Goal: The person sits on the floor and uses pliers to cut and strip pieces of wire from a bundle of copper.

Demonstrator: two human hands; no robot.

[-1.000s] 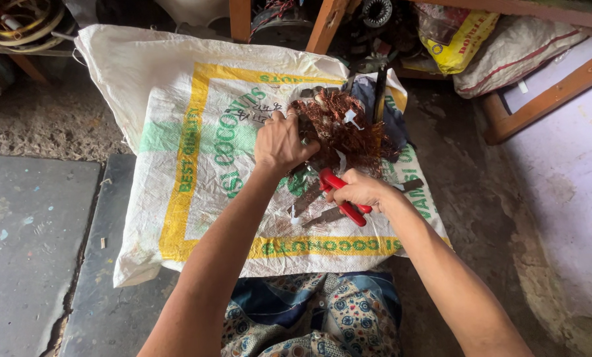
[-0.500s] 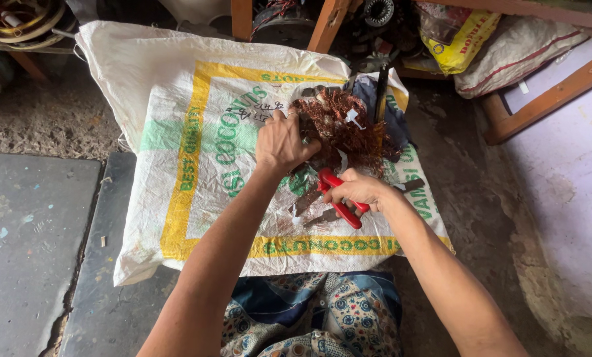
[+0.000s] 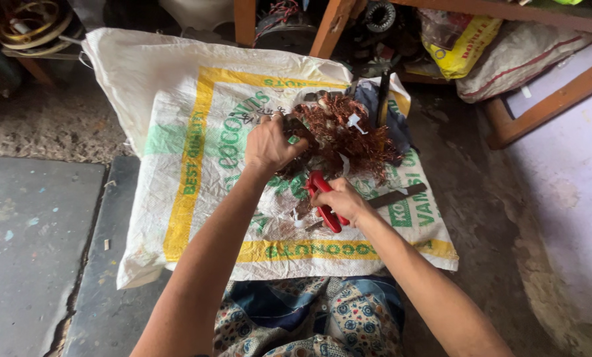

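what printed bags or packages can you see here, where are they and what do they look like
Woven sack: spread flat on the floor under both hands; white, yellow border, green print.
Yellow bag: top right under the wooden frame; crumpled, yellow with dark print.
Pale sack: beside it; off-white, reddish stripe.

Count on the sack: I see two hands, one cutter, one wire tangle.
I count one left hand point(image 3: 268, 142), one right hand point(image 3: 342, 200), one red-handled cutter point(image 3: 325, 198), one copper wire tangle point(image 3: 349, 135), one woven sack point(image 3: 177, 132), one yellow bag point(image 3: 464, 49).
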